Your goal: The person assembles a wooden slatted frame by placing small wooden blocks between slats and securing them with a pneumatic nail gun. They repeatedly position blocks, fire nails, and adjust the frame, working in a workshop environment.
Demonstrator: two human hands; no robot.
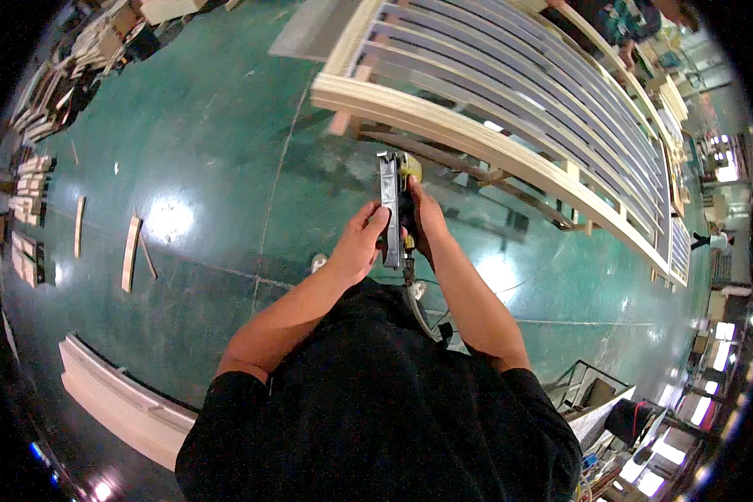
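In front of my body I hold a pneumatic nail gun (390,192) with a long silver magazine and a yellow-and-black body. My left hand (362,243) is closed on the magazine's side, its thumb lying along the metal. On the other side, my right hand (427,216) is wrapped round the tool's body; most of its fingers are hidden behind it. An air hose (418,309) runs down from a fitting at the tool's lower end. Beyond the tool stands a large slatted wooden frame (443,120), apart from both hands.
Another person (627,23) is at the frame's far side. Loose wood strips (131,253) lie on the green floor (217,151) at left, with stacked pieces (27,255) farther left. Pale boards (117,402) sit at lower left. A metal-framed cart (594,393) stands at lower right.
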